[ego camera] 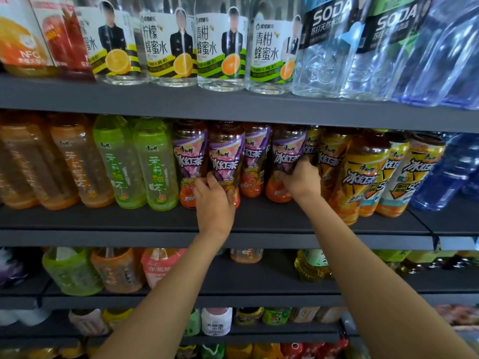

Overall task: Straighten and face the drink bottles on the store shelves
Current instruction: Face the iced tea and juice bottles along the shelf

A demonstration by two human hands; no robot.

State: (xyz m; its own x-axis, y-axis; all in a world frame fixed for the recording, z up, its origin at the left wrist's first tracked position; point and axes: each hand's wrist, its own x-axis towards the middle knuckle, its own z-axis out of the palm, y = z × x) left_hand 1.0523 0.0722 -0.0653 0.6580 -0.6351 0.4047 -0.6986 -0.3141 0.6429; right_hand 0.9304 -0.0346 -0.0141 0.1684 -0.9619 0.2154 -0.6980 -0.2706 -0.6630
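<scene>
Dark metal shelves (233,104) fill the view, stacked one above another and packed with drinks. On the top shelf, tall clear honey-water bottles (220,47) stand upright with their labels facing out, and big soda-water bottles (324,47) stand toward its right end.

The middle shelf (103,237) carries a row of upright tea bottles near its front edge: orange bottles (77,161) toward the left end, green bottles (153,164) next, purple-labelled iced tea in the middle, yellow-labelled bottles (360,174) to the right, and blue water bottles (451,172) at the right end.

Two bare arms reach up to the purple group. The left hand (213,196) grips the lower part of one purple bottle (224,156), fingers curled round it; the bottle stands upright, long axis vertical, label facing out toward the front edge. The right hand (302,181) is clamped on the waist of a second purple bottle (286,154), also upright, its label turned slightly left. Between them a third purple bottle (255,161) stands a little further back, untouched.
</scene>
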